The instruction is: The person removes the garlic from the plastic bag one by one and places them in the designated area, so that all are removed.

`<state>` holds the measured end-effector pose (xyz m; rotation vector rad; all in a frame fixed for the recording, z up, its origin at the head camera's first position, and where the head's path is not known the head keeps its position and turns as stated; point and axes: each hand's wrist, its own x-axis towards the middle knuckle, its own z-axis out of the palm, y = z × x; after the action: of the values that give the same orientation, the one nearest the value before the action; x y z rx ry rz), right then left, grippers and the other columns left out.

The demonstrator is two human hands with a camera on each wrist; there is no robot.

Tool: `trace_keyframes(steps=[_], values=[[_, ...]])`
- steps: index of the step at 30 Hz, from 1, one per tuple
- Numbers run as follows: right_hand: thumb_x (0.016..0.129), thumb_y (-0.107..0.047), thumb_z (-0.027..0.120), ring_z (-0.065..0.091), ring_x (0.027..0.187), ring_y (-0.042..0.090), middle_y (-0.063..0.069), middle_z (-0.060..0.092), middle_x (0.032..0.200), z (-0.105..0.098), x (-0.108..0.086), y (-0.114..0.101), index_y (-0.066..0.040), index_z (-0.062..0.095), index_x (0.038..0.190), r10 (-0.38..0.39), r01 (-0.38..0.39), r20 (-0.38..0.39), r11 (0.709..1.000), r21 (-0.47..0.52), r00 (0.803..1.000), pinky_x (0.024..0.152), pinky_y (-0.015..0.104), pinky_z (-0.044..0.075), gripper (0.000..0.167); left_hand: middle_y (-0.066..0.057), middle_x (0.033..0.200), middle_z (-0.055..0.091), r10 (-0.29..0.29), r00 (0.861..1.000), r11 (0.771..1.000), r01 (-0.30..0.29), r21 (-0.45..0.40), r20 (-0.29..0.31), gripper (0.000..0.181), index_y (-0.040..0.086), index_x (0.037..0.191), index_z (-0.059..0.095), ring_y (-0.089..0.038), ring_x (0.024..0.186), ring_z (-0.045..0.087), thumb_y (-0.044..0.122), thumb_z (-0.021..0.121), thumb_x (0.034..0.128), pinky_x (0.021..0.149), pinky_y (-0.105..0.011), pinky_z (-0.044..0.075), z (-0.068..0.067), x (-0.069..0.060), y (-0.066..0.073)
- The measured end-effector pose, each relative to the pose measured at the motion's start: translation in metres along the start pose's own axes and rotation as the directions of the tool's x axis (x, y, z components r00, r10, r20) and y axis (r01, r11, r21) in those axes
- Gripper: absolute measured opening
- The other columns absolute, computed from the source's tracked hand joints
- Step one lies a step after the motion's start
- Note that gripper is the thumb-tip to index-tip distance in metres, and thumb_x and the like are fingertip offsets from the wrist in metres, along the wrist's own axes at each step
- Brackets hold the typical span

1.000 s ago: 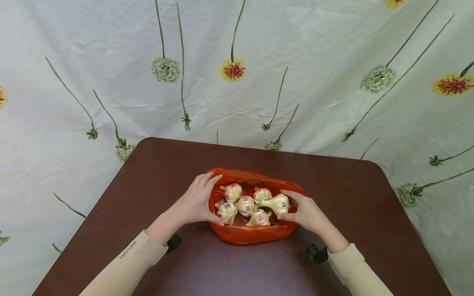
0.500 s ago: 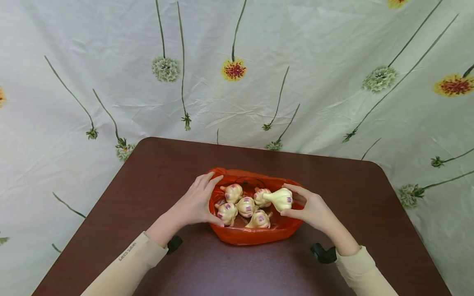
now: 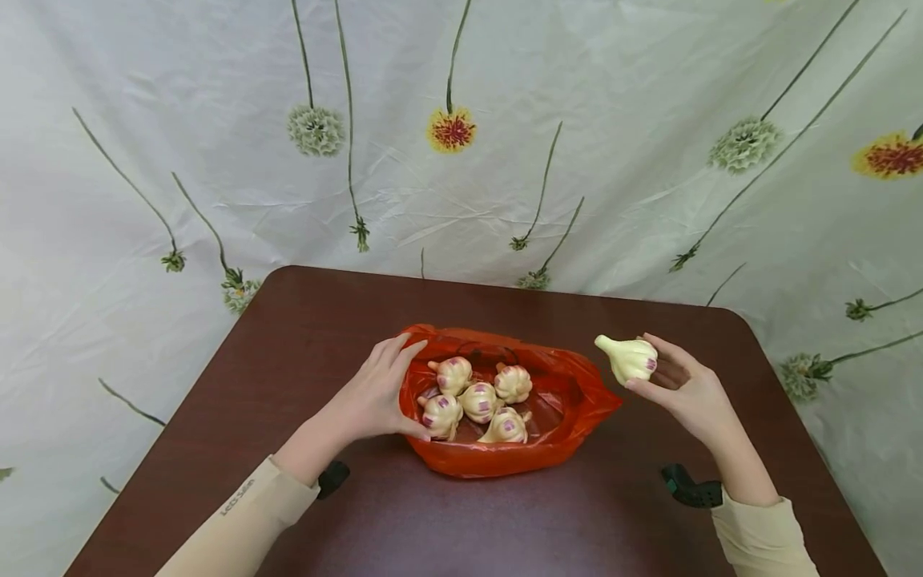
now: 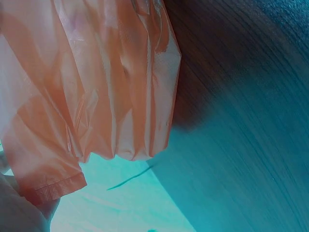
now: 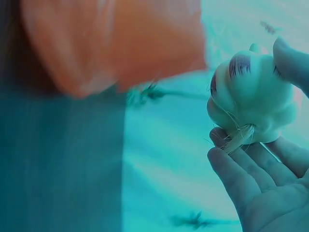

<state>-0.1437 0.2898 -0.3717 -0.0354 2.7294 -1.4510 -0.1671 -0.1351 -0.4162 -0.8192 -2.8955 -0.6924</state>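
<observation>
A garlic bulb (image 3: 630,360) with a pale skin and purple patches is held up in my right hand (image 3: 694,386), to the right of the bag and apart from it. In the right wrist view, the thumb presses one side of the bulb (image 5: 251,96) and the fingers support it beneath, its roots towards the camera. My left hand (image 3: 371,397) holds the left end of an orange-red plastic bag (image 3: 497,458), thumb at the near rim and fingers at the far rim. Inside the bag lie several garlic bulbs (image 3: 479,402). The left wrist view shows the bag's side (image 4: 106,96) up close.
The bag stands on a dark brown table (image 3: 346,320) with rounded far corners. Behind the table hangs a pale cloth (image 3: 238,80) printed with flowers. A black wrist camera (image 3: 691,486) sits on the right wrist.
My right hand has lifted the garlic bulb out of the bag and carried it to the right. The bag's right end now spreads outward. The left hand stays at the bag's left end.
</observation>
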Motion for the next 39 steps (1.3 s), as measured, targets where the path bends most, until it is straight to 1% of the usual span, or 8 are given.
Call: trace_keyframes(steps=[4,8,12,14,18,22,32,39], values=[[0.088,-0.039,0.074,0.056,0.119,0.0,0.02,0.044,0.151,-0.008,-0.002,0.015,-0.012,0.032,0.154,0.084,-0.085,-0.009,0.996,-0.033,0.996,0.08,0.006,0.047,0.082,-0.027,0.153,0.03,-0.003,1.0,1.0,0.003,-0.008,0.006,0.121,0.0,0.148,0.034,-0.044,0.138,0.029,0.05,0.093,0.0555,0.106,-0.06,0.041,-0.001,-0.002,-0.002],[0.088,-0.042,0.073,0.059,0.117,0.006,0.024,0.049,0.146,-0.008,-0.001,0.031,-0.009,0.032,0.154,0.132,-0.135,-0.041,0.987,-0.088,0.99,0.077,0.005,0.046,0.085,-0.027,0.153,0.03,-0.001,1.0,1.0,0.001,-0.016,0.001,0.122,0.0,0.148,0.033,-0.044,0.138,0.029,0.049,0.094,0.0544,0.105,-0.059,0.042,-0.001,-0.003,-0.004],[0.088,-0.044,0.072,0.057,0.126,0.032,0.027,0.048,0.145,-0.004,0.002,0.046,-0.005,0.031,0.154,0.172,-0.178,-0.054,0.977,-0.118,0.984,0.074,0.005,0.045,0.087,-0.028,0.152,0.031,0.005,1.0,1.0,-0.005,-0.015,-0.015,0.121,-0.001,0.147,0.034,-0.045,0.137,0.03,0.049,0.094,0.0544,0.106,-0.059,0.041,0.0,-0.004,-0.005],[0.088,-0.045,0.072,0.053,0.128,0.04,0.029,0.047,0.145,-0.002,0.003,0.054,-0.003,0.031,0.153,0.19,-0.195,-0.051,0.972,-0.129,0.981,0.073,0.007,0.045,0.088,-0.028,0.152,0.031,0.005,1.0,1.0,-0.005,-0.012,-0.018,0.12,-0.001,0.147,0.034,-0.045,0.137,0.03,0.049,0.093,0.0552,0.105,-0.059,0.042,0.001,-0.004,-0.006],[0.088,-0.044,0.072,0.053,0.127,0.042,0.031,0.047,0.143,0.003,0.003,0.067,0.001,0.032,0.151,0.201,-0.206,-0.046,0.964,-0.166,0.978,0.084,0.025,0.055,0.088,-0.028,0.152,0.031,-0.001,1.0,1.0,0.001,-0.014,-0.012,0.119,-0.001,0.147,0.034,-0.044,0.137,0.03,0.049,0.093,0.0561,0.105,-0.059,0.042,0.002,-0.004,-0.006],[0.087,-0.044,0.073,0.055,0.126,0.043,0.033,0.049,0.14,0.007,0.003,0.074,0.004,0.033,0.15,0.206,-0.21,-0.038,0.957,-0.198,0.978,0.093,0.047,0.053,0.088,-0.028,0.152,0.031,0.001,1.0,1.0,-0.001,-0.014,-0.012,0.119,-0.001,0.147,0.034,-0.044,0.137,0.03,0.048,0.094,0.0561,0.105,-0.059,0.042,0.003,-0.003,-0.007],[0.086,-0.04,0.075,0.058,0.122,0.042,0.034,0.053,0.135,0.013,0.001,0.084,0.006,0.035,0.148,0.22,-0.221,-0.026,0.952,-0.21,0.975,0.09,0.044,0.054,0.087,-0.027,0.152,0.031,0.003,1.0,1.0,-0.003,-0.024,0.001,0.118,-0.002,0.147,0.034,-0.045,0.137,0.03,0.047,0.093,0.057,0.105,-0.06,0.042,0.001,0.001,-0.006],[0.087,-0.037,0.075,0.057,0.122,0.043,0.035,0.051,0.137,0.016,0.0,0.089,0.009,0.035,0.146,0.221,-0.224,-0.037,0.951,-0.215,0.975,0.095,0.05,0.051,0.085,-0.027,0.152,0.03,0.01,1.0,0.999,-0.009,-0.031,0.005,0.118,-0.002,0.147,0.034,-0.045,0.137,0.029,0.045,0.094,0.0571,0.105,-0.059,0.042,0.002,0.002,-0.005]])
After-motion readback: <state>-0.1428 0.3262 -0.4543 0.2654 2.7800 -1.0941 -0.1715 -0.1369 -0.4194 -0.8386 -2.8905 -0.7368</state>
